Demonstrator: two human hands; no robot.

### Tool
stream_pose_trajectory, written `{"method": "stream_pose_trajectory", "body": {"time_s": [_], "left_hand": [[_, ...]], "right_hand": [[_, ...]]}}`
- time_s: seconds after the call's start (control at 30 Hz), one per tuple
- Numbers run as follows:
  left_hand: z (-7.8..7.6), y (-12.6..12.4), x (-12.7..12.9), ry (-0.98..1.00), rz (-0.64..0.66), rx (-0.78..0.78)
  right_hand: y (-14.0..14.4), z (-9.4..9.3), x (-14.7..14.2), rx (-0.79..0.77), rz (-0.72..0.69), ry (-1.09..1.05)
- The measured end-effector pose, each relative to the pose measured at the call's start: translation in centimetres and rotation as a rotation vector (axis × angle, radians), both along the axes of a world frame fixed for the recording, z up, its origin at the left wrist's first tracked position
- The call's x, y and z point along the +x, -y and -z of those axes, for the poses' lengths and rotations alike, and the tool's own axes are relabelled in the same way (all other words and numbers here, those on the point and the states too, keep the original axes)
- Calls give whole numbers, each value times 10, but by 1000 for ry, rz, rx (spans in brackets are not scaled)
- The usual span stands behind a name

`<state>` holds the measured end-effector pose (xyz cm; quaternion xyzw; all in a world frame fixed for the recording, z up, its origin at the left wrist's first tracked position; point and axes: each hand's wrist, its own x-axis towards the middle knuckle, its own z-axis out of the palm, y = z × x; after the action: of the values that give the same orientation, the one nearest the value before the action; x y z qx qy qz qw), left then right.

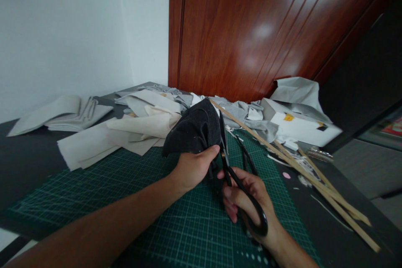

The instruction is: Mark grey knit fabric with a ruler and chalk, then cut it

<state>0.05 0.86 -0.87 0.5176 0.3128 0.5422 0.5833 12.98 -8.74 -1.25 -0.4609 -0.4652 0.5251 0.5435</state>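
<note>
Fingers (pixel 211 151) of left hand (pixel 191 169) pinching black fabric (pixel 194 130), right hand (pixel 248 194) fingers closed through black scissors (pixel 238 180) handles, blades at fabric edge, above green cutting mat (pixel 125 192), beige cloth pieces (pixel 132 132) behind.

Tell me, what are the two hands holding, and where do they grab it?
The left hand pinches the black cloth at its lower edge. The right hand holds the scissors by the handle loops.

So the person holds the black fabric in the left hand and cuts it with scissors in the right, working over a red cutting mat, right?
Not quite: the cutting mat is green, not red, as the head view shows. The rest stands: the left hand holds the black fabric, and the right hand works the scissors.
</note>
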Motion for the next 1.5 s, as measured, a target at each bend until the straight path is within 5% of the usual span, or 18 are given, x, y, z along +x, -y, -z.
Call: {"method": "stream_pose_trajectory", "body": {"time_s": [1.5], "left_hand": [[-9,4,1,59,-18,-49]], "right_hand": [[2,-10,-5,-27,56,156]]}}
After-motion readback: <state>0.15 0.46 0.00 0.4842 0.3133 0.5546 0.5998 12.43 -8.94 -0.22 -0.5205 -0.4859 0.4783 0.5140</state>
